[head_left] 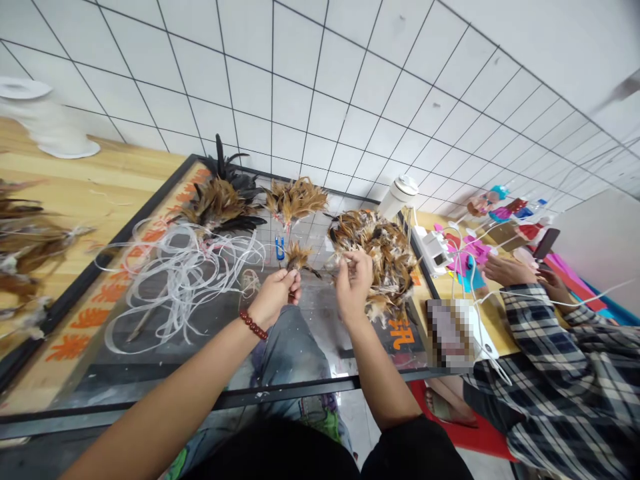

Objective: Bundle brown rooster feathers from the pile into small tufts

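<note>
My left hand [278, 293], with a beaded bracelet at the wrist, is closed on the base of a small bunch of brown feathers [299, 256], whose tips fan upward. My right hand [356, 277] is at the left side of a big loose heap of brown feathers [387, 250]. Its fingers are curled together; whatever lies between them is too small to make out. A blue U-shaped clip [280, 248] lies just beyond my left hand. Two tied feather bundles stand farther back, one brown [296, 200] and one brown and black [220, 200].
Tangled clear plastic strips [185, 287] spread over the glass-topped table to the left. More feathers [30, 247] lie on the wood at far left. A white tumbler [399, 195], power strip [433, 250] and cables are at right, beside another person in a plaid shirt [545, 333].
</note>
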